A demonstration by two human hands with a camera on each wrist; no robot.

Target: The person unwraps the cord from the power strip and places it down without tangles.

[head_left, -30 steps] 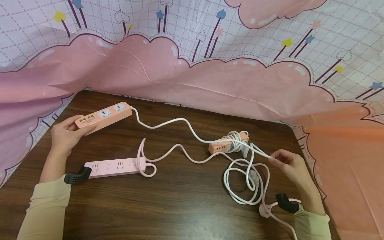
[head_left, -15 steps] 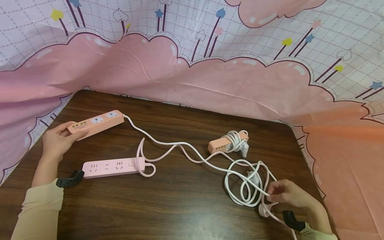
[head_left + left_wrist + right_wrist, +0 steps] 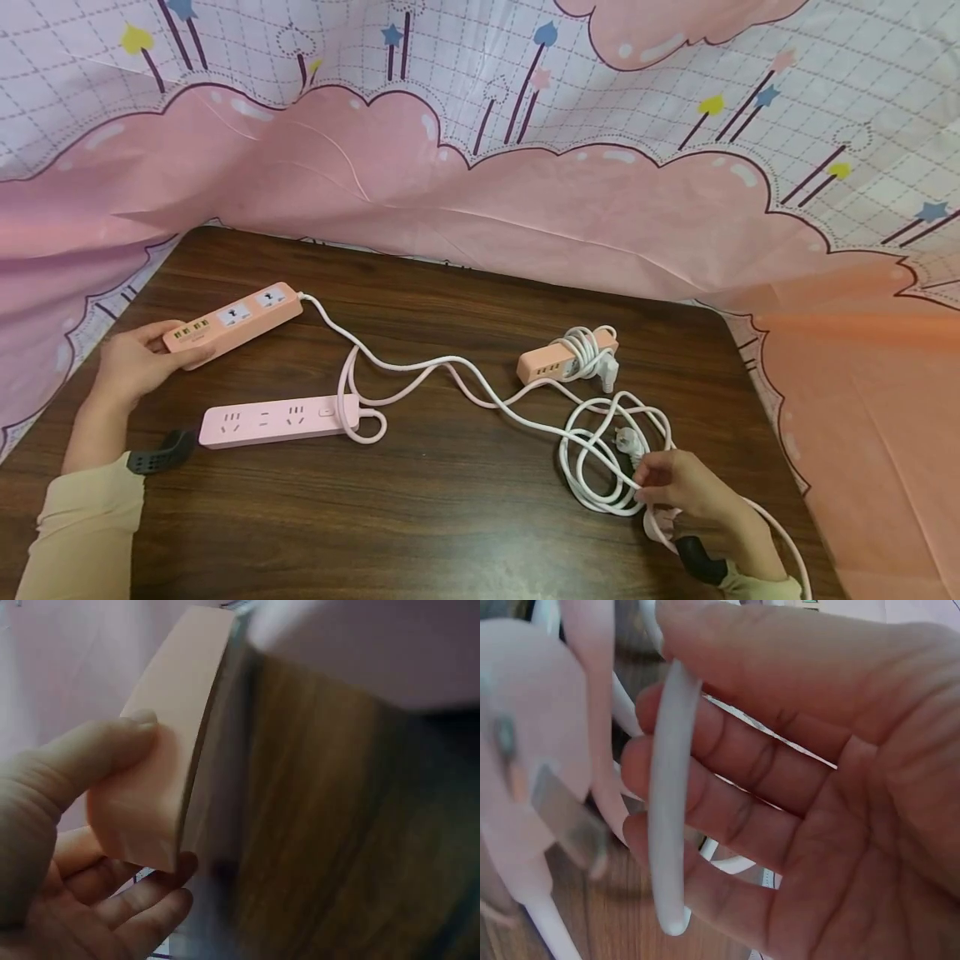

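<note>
At the table's left, my left hand (image 3: pixel 135 362) grips the near end of a peach power strip (image 3: pixel 243 321), thumb on its side in the left wrist view. A white cord (image 3: pixel 465 362) runs from the strip's far end across to the right. My right hand (image 3: pixel 690 487) pinches that cord between thumb and fingers, beside a loose coil; the right wrist view shows the cord (image 3: pixel 671 795) crossing the fingers. A white plug (image 3: pixel 628 442) lies by the coil. A pink plug (image 3: pixel 662 525) is partly hidden by the right hand.
A pink power strip (image 3: pixel 277 421) lies front left, its pink cord (image 3: pixel 480 400) winding rightward under the white one. Behind the coil sits another peach power strip (image 3: pixel 543 365) with its white cord wrapped round it. A patterned cloth (image 3: pixel 480 200) hangs behind the dark wooden table (image 3: pixel 420 517).
My left hand has brought the peach strip lower and slightly left. The right hand has come nearer the body, then leftward, and the white cord has dropped across the coil.
</note>
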